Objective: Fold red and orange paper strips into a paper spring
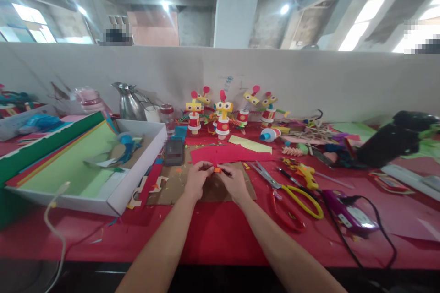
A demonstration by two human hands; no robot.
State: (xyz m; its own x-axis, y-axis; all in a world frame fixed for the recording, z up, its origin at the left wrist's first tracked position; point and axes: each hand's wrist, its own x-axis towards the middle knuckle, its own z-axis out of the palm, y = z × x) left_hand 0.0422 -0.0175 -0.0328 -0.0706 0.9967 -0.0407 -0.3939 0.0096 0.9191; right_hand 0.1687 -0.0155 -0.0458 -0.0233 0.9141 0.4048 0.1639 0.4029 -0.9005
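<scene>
A small orange piece (pixel 217 170), perhaps folded paper, is pinched between my two hands above a brown cardboard sheet (pixel 209 192). My left hand (pixel 200 177) has its thumb and fingers closed at the piece's left end. From the other side, my right hand (pixel 236 181) grips the right end with fingers pressed together. Just beyond the fingers lies a red paper sheet (pixel 230 152), with a pale yellow strip (pixel 250 143) behind it. Scissors (pixel 275 187) with one red and one yellow handle rest open to the right of my right hand.
Several paper-cup figures (pixel 223 116) stand along the white partition. At left is a white box (pixel 140 171) of coloured paper. A yellow glue gun (pixel 305 174), a purple corded device (pixel 350 213) and craft scraps lie at right. A metal jug (pixel 130 103) stands at the back.
</scene>
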